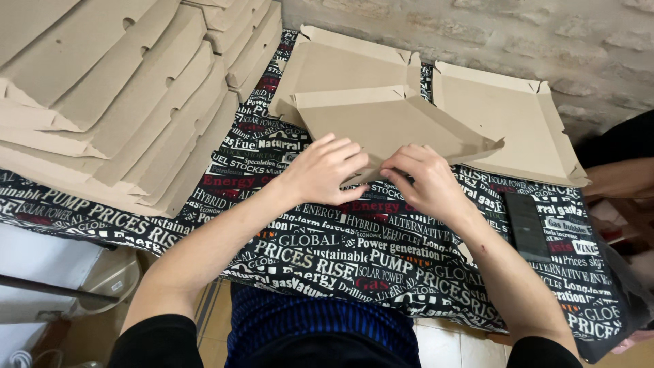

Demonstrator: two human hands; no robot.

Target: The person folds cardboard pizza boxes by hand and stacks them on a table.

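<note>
Here, on black cloth printed with white and red words [327,259]: flat brown die-cut cardboard box blank [388,126], pinched at near corner by left hand [325,170] and right hand [424,180]. Likely light, stiff, creasable; best gripped along folds.

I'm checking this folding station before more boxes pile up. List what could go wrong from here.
1. The tall stack of folded brown cardboard boxes leans out past the table edge; a nudge might tip it.
2. The flat black phone lies close to the right hand; an elbow sweep could knock it off the printed black tablecloth.
3. Both hands, the left hand too, pinch the brown cardboard box blank at one flap; the thin corner could tear or crease wrongly.
</note>
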